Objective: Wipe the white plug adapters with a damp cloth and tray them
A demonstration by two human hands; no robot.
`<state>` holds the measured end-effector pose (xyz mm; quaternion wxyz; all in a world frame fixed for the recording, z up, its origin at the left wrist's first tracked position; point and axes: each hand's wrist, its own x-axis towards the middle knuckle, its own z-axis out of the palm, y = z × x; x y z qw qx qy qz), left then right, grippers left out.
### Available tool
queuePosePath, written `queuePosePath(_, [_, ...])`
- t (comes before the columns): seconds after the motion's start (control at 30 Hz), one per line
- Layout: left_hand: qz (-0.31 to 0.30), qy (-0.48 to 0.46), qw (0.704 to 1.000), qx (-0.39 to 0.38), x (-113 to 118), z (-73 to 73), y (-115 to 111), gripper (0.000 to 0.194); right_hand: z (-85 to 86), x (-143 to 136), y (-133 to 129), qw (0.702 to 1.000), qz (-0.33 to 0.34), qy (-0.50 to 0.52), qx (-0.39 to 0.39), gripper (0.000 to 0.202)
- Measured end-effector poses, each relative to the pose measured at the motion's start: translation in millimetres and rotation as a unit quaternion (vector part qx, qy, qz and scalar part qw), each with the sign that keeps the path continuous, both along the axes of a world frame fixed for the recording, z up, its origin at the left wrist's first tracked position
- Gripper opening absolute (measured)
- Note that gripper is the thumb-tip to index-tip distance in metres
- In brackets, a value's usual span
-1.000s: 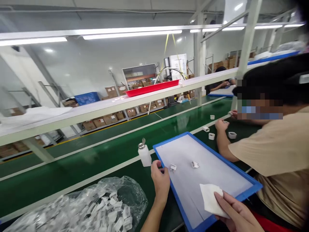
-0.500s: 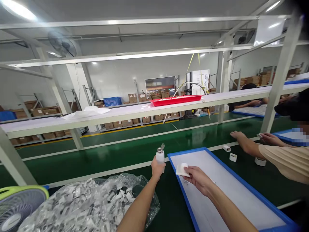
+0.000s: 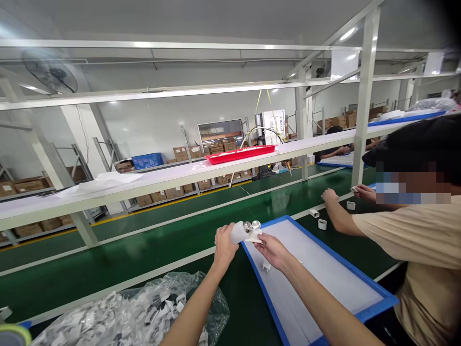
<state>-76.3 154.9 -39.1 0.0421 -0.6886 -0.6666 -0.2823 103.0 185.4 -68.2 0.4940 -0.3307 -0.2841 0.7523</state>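
My left hand [image 3: 224, 244] is wrapped round a white bottle [image 3: 237, 233] with a metal top and a raised flip lid. The bottle is tipped to the right, its top against or just over a folded white cloth [image 3: 254, 236]. My right hand [image 3: 274, 251] pinches that cloth between thumb and fingers. Under my right hand, a small white plug-like piece [image 3: 266, 265] lies on a white tray with a blue rim [image 3: 265, 294]. A clear plastic bag [image 3: 118, 315] full of small white plastic parts lies to the left of my left forearm.
A co-worker's arm [image 3: 344, 218] reaches in from the right, near several white hollow housings [image 3: 322, 224] on the green surface. A raised shelf [image 3: 173, 180] crosses ahead, bearing a red tray [image 3: 241, 154]. A metal post [image 3: 364, 101] stands at right; a green-rimmed fan [image 3: 14, 335] shows at lower left.
My left hand has tipped the bottle from upright towards the right, and its top now meets the cloth. The view has swung right, showing more of the co-worker.
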Motion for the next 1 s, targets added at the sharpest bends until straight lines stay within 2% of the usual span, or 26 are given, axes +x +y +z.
queuePosePath(0.1, [-0.005, 0.044, 0.999, 0.028, -0.8, 7.7, -1.4, 0.044, 2.9, -2.3, -2.8, 0.999, -0.005, 0.046, 0.005, 0.027])
queuePosePath(0.3, [0.003, 0.112, 0.992, 0.06, -4.1, 18.7, -2.5, 0.071, 10.9, -5.6, -9.1, 0.992, -0.009, 0.123, 0.002, 0.029])
queuePosePath(0.63, [-0.004, 0.191, 0.979, 0.067, -4.8, 37.6, -12.7, 0.071, 20.5, -8.3, -16.1, 0.985, -0.002, 0.166, -0.041, 0.03])
queuePosePath(1.0, [0.017, 0.254, 0.966, 0.054, 0.4, 49.8, -19.4, 0.071, 19.0, -14.2, -17.8, 0.979, -0.002, 0.189, -0.071, 0.031])
